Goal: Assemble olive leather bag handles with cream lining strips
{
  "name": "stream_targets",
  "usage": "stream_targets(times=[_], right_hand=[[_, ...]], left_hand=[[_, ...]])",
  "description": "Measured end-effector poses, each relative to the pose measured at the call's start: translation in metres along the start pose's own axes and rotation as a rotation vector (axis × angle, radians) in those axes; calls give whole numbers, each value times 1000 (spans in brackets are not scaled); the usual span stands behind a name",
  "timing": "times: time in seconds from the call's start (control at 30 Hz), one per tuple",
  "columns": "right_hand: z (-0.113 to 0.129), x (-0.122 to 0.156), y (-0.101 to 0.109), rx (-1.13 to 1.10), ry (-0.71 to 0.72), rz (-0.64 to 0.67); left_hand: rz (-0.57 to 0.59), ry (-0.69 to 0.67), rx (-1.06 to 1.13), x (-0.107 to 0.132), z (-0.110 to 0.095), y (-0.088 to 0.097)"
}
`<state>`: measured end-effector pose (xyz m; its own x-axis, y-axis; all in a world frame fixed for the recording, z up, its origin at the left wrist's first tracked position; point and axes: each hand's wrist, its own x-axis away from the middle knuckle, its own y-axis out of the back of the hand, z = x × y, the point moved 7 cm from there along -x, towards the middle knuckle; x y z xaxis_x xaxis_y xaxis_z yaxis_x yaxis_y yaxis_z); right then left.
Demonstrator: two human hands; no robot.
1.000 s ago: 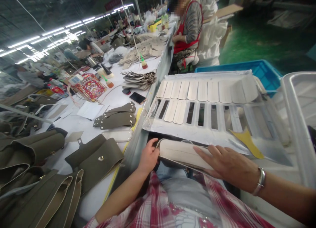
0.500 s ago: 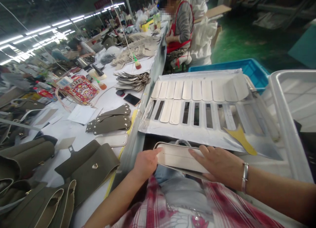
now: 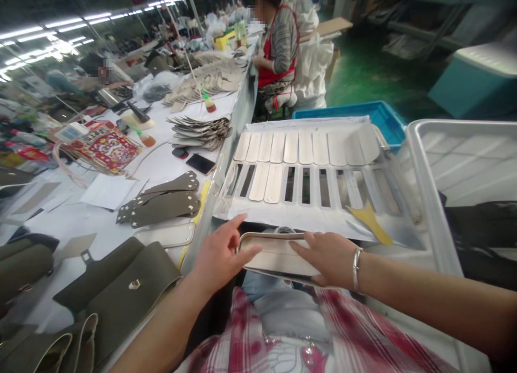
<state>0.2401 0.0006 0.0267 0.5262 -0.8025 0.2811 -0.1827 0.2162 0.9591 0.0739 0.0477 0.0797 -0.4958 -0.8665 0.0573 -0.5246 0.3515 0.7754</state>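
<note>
An unfinished bag [image 3: 278,254] with a pale inner panel and a dark rim sits at my lap, its long side crossing in front of me. My left hand [image 3: 220,256] is at its left end, index finger stretched out and thumb over the rim; the other fingers are partly hidden. At the right end my right hand [image 3: 329,256] grips the bag, fingers laid across the pale panel and thumb near the closer edge. Beyond it, a white slotted rack [image 3: 258,210] carries rows of pale rounded strips [image 3: 290,147]. A yellow scraper-shaped piece [image 3: 372,222] lies on the rack.
On the left table are dark olive bag bodies [image 3: 133,292], olive straps [image 3: 161,203], a phone [image 3: 201,164], a glue bottle [image 3: 209,103] and stacked pieces [image 3: 202,132]. A white bin [image 3: 428,190] and blue crate [image 3: 347,112] stand right. A seated co-worker [image 3: 278,44] is ahead.
My left hand has loosened from the bag's left end, with index finger and thumb now spread. My right hand stays on the bag. The whole view has shifted, moving the surroundings leftward.
</note>
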Motion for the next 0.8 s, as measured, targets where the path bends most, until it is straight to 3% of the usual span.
stream_targets(times=[0.03, 0.1, 0.17, 0.23, 0.3, 0.37, 0.43, 0.47, 0.57, 0.6, 0.7, 0.8], right_hand=[[-1, 0, 0, -13, -9, 12], [-2, -1, 0, -37, -19, 47], [-5, -1, 2, -95, -11, 65], [-14, 2, 6, -257, 3, 58], [-39, 10, 9, -522, -98, 14], [-74, 26, 5, -695, -313, -46], [-101, 50, -11, -831, -521, -25], [-105, 62, -26, -941, -603, 45], [-86, 90, -72, -1348, -715, 318], [-78, 95, -83, -1408, -724, 349], [-65, 93, -100, -1379, -680, 238], [-64, 85, -99, -1308, -568, 29]], left_hand=[[19, -111, -20, -6, -16, -11], [215, -300, -50, -18, -40, -51], [400, -331, -98, -30, -44, -91], [482, -304, -121, -40, -37, -113], [512, -300, -138, -45, -29, -122], [536, -328, -153, -45, -23, -123], [555, -391, -146, -41, -23, -123], [559, -428, -150, -38, -24, -124], [587, -568, -235, -30, -32, -129], [606, -622, -274, -27, -36, -130], [673, -775, -337, -24, -49, -133], [769, -842, -345, -24, -57, -133]])
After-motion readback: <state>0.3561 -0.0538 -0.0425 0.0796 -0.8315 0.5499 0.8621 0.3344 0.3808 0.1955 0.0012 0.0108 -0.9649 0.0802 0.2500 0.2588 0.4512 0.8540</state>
